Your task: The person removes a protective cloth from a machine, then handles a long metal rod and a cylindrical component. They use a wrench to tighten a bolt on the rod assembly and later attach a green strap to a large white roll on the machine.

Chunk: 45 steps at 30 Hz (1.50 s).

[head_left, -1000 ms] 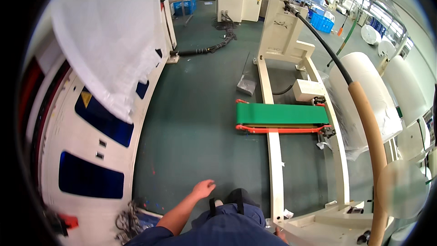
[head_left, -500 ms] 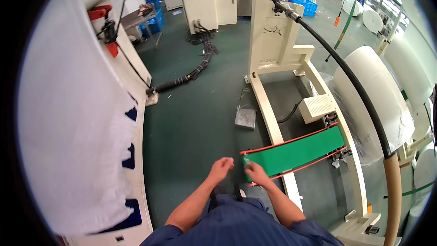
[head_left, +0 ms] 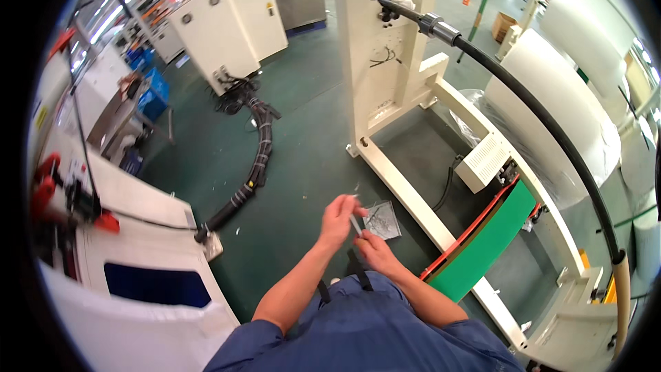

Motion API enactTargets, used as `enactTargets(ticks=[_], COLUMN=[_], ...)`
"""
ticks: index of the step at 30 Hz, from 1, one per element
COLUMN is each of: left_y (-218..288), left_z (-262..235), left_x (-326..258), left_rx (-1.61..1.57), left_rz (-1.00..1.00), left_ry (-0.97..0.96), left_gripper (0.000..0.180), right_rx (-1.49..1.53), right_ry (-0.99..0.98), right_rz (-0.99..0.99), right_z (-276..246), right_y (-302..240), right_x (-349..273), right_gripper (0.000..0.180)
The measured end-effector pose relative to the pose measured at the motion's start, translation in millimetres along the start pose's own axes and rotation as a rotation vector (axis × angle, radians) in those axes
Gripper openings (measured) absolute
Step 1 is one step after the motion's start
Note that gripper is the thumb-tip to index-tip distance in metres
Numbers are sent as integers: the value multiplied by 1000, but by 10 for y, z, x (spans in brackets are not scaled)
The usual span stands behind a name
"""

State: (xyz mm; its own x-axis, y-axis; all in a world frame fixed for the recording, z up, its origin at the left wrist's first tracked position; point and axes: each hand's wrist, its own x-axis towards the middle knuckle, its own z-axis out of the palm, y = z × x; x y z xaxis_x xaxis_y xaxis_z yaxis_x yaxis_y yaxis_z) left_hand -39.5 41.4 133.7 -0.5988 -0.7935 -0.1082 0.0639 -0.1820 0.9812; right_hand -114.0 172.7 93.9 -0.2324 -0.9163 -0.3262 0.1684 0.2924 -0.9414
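In front of my body, both hands are close together over the floor. My left hand has its fingers curled in, at the upper end of a thin whitish strip. At the strip's lower end, the fingers of my right hand are pinched. What the strip is made of is too small to make out. Behind my hands, a flat square packet, clear or silvery, lies on the floor. To the right of my right forearm is a green belt with red edges.
A cream metal frame stands at right, with a vented box and a long black bar above it. Large white rolls stand beyond. A black cable bundle crosses the floor. White material hangs lower left.
My view has turned left. My hands have come together away from the green belt's end, and the whitish strip now shows between them.
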Motion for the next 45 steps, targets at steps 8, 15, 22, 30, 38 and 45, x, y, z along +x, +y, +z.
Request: enactTargets(ticks=[8, 15, 22, 30, 38, 45], left_y=[684, 1341, 1329, 1339, 1671, 1380], left_z=[288, 757, 1778, 1961, 2009, 2051], left_x=[2807, 5039, 6455, 6971, 7229, 7007], left_rx=[244, 738, 777, 915, 1184, 1176], left_rz=[46, 761, 1187, 1340, 1661, 1488], left_ry=[-345, -352, -427, -544, -744, -504], left_gripper=[30, 21, 13, 15, 17, 25], right_rx=[-192, -936, -1470, -1210, -1264, -1287], right_ry=[466, 1081, 1053, 918, 984, 974], right_rz=[-347, -316, -85, 385, 203, 192], right_z=[-1367, -3165, -4304, -4614, -4660, -4663], right_y=[-6, -2428, -3513, -3579, -3452, -3482], right_x=[2109, 2567, 3222, 3558, 3545, 3516], right_gripper=[29, 41, 76, 74, 76, 76])
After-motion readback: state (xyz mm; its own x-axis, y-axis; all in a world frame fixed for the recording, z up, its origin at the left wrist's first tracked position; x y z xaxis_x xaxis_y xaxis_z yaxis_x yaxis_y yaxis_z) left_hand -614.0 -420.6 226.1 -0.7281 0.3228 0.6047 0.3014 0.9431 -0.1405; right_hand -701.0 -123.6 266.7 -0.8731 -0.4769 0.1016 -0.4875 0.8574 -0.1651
